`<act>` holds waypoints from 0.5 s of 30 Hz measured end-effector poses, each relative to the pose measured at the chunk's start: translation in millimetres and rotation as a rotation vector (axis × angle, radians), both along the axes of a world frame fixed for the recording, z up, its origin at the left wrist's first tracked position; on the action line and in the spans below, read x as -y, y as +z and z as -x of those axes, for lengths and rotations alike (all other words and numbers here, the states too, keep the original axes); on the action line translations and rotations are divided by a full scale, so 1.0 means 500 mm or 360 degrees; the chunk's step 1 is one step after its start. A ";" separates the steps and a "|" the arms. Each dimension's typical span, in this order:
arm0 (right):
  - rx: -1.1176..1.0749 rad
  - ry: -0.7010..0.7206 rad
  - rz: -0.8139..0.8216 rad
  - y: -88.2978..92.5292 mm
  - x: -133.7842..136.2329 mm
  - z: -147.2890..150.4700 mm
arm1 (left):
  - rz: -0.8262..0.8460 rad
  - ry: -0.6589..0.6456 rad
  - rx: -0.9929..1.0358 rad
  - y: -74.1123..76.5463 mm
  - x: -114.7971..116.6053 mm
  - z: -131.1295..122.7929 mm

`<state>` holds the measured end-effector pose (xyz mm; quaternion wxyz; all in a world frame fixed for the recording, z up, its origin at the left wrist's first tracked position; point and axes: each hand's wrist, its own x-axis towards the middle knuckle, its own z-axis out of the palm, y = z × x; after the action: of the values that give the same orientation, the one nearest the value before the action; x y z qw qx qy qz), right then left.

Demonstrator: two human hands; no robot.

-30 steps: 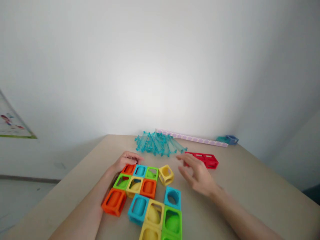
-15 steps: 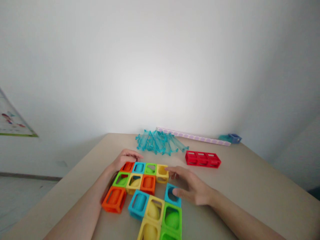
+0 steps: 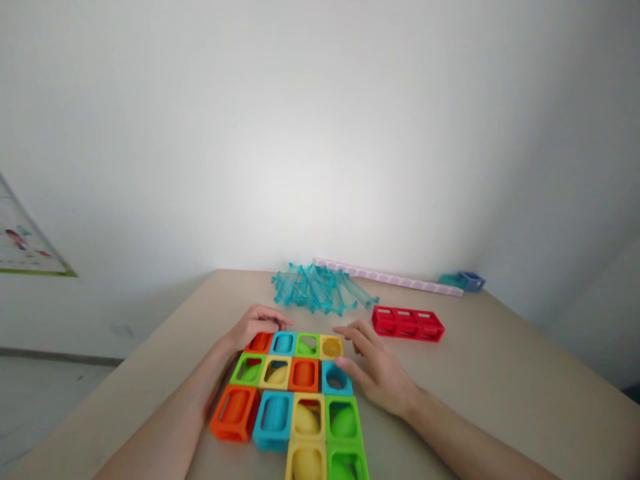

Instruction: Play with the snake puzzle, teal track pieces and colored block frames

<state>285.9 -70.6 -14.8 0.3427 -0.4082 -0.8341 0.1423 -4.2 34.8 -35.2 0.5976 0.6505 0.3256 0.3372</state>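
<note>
Colourful open-sided cube blocks lie in rows on the table. My left hand (image 3: 257, 325) rests at the far left corner, fingers stretched along the back of the orange-red block (image 3: 259, 343) and blue block (image 3: 283, 344). At the right side, my right hand (image 3: 373, 363) is open, thumb at the blue block (image 3: 337, 380) and forefinger by the far yellow block (image 3: 331, 347). The middle row also has a green block (image 3: 249, 370), a yellow block (image 3: 275, 373) and an orange block (image 3: 304, 375). Nearer me are an orange block (image 3: 235, 414), a blue block (image 3: 274, 420), and yellow and green blocks (image 3: 343, 421).
Behind the blocks lies a pile of translucent teal pieces (image 3: 315, 288). A long pale purple strip (image 3: 390, 276) runs along the wall. A red three-cell block bar (image 3: 408, 324) sits to the right, with a dark blue block (image 3: 471, 281) at the far right corner.
The nearer group of blocks has turned and moved up against the far rows. Its blue block now sits beside the middle row's orange block. My right hand moved with it.
</note>
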 end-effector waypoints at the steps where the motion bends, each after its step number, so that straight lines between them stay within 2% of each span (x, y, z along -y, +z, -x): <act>1: -0.0004 0.0088 -0.0028 0.004 0.002 -0.005 | 0.0005 0.0003 0.0006 0.001 0.001 -0.002; 3: 0.0033 0.0258 -0.0049 0.009 0.006 -0.011 | 0.0005 0.0007 0.0014 0.005 0.006 -0.006; 5: 0.0109 0.0316 -0.0029 0.011 0.009 -0.011 | 0.0004 0.0004 0.0015 0.010 0.012 -0.014; 10: 0.0275 0.0243 -0.0056 0.004 0.009 0.000 | 0.0002 0.0057 0.0029 0.020 0.029 -0.036; 15: 0.0285 0.0186 -0.0110 -0.003 0.005 -0.003 | -0.0007 0.0049 0.0026 0.012 0.019 -0.033</act>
<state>287.6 -73.0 -16.5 0.2719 -0.3579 -0.8881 0.0963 12.4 25.1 -29.3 0.5937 0.6439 0.3299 0.3523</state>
